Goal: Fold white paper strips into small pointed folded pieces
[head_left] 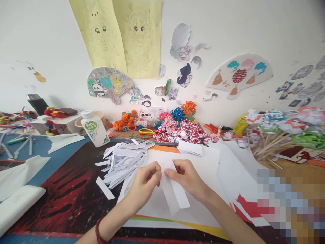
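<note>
My left hand (149,176) is closed, its thumb and fingertips pressed together at the upper end of a white paper strip (180,196). Opposite it, my right hand (184,174) pinches the same end between thumb and forefinger. The strip hangs down toward me, with a thinner, translucent-looking length beside it. Both hands are over large white sheets (205,200). Left of them lies a heap of folded white paper strips (124,161), and one loose strip (105,188) sits at its lower edge. A small stack of white paper (190,148) lies behind my right hand.
A white bottle (95,128) stands behind the strip heap. Craft flowers (175,127) line the wall. Paper flowers on sticks (281,125) are at the right. A white case (21,206) lies at the left, and red paper (250,206) at the lower right.
</note>
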### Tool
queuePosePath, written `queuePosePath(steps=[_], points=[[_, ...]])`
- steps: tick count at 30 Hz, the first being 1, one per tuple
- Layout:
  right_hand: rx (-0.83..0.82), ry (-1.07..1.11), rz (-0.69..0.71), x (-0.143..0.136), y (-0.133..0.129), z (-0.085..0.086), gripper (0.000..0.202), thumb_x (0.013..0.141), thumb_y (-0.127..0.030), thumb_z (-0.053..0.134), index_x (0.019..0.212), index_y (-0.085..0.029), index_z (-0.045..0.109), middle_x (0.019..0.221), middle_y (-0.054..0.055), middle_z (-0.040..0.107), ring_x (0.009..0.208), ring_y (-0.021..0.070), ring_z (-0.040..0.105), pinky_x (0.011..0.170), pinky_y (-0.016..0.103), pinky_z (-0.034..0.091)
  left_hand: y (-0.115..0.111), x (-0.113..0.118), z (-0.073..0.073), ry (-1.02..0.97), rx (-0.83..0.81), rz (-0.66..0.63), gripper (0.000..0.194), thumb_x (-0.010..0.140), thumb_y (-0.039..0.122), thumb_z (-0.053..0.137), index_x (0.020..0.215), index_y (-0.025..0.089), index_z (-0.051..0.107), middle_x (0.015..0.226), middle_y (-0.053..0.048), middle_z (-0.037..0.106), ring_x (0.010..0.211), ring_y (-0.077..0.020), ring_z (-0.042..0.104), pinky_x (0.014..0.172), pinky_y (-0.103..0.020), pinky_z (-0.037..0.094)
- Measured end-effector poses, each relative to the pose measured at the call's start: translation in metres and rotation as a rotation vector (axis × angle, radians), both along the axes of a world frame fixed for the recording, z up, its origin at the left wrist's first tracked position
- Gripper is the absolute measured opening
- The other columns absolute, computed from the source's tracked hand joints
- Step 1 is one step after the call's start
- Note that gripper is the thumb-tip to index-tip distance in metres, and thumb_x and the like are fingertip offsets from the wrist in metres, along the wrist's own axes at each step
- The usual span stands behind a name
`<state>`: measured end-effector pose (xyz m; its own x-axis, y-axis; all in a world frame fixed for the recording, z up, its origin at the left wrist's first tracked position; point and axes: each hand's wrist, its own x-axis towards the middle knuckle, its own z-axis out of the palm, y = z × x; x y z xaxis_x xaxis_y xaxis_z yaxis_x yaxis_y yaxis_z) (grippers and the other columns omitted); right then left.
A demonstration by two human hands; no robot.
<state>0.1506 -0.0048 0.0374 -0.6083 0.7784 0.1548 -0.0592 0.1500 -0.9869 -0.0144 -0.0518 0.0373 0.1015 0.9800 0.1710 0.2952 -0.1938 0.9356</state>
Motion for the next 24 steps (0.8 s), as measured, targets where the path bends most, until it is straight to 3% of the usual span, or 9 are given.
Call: queuePosePath(steps=[5,9,14,16,20,24], points=[[-0.031,0.011,-0.024,-0.002,-0.002,-0.003,0.033,0.082,-0.043,0.06,0.067,-0.014,0.058,0.064,0.001,0.055,0.06,0.0142,0.051,0.054,0.024,0.038,0.001,-0.002,-0.002,-0.02,-0.015,0.006,0.022,0.084,0.024,0.044,0.063,0.019,0.044,0.053,0.005,0.044,0.052,-0.0103,0.04,0.052,-0.022,0.031],[-0.037,-0.003,-0.075,-0.002,-0.001,-0.004,0.032,0.08,-0.042,0.062,0.067,-0.013,0.059,0.062,0.0,0.054,0.057,0.0125,0.048,0.051,0.023,0.037,0.002,-0.001,-0.001,-0.044,-0.032,0.009,0.02,0.082,0.022,0.043,0.062,0.019,0.044,0.053,0.005,0.044,0.052,-0.0106,0.039,0.052,-0.023,0.031],[-0.075,0.047,-0.307,0.007,0.012,0.003,0.03,0.075,-0.041,0.068,0.066,-0.014,0.058,0.061,-0.001,0.054,0.056,0.0118,0.047,0.05,0.022,0.035,0.0,-0.002,0.0,-0.044,-0.016,0.027,0.018,0.079,0.016,0.043,0.061,0.019,0.045,0.055,0.004,0.045,0.053,-0.0109,0.04,0.051,-0.022,0.031],[-0.108,0.007,-0.245,0.011,0.017,0.006,0.028,0.073,-0.04,0.069,0.068,-0.013,0.06,0.063,0.0,0.056,0.057,0.0124,0.049,0.051,0.023,0.036,0.0,-0.002,0.001,-0.036,0.0,0.045,0.019,0.083,0.019,0.044,0.063,0.019,0.047,0.057,0.003,0.048,0.054,-0.0109,0.04,0.052,-0.022,0.032],[-0.084,-0.096,0.021,0.012,0.017,0.006,0.029,0.074,-0.04,0.069,0.065,-0.014,0.06,0.061,-0.002,0.053,0.055,0.0104,0.045,0.05,0.022,0.032,0.003,-0.004,0.004,-0.021,-0.005,0.072,0.021,0.087,0.031,0.048,0.073,0.018,0.056,0.066,0.001,0.055,0.057,-0.0117,0.045,0.054,-0.022,0.035],[0.031,-0.159,0.081,0.008,0.011,0.001,0.037,0.074,-0.04,0.068,0.055,-0.015,0.051,0.054,-0.006,0.037,0.051,0.0074,0.03,0.048,0.022,0.023,0.005,-0.004,0.008,0.001,-0.031,0.037,0.021,0.083,0.035,0.057,0.076,0.017,0.059,0.065,0.001,0.054,0.059,-0.012,0.046,0.054,-0.022,0.035]])
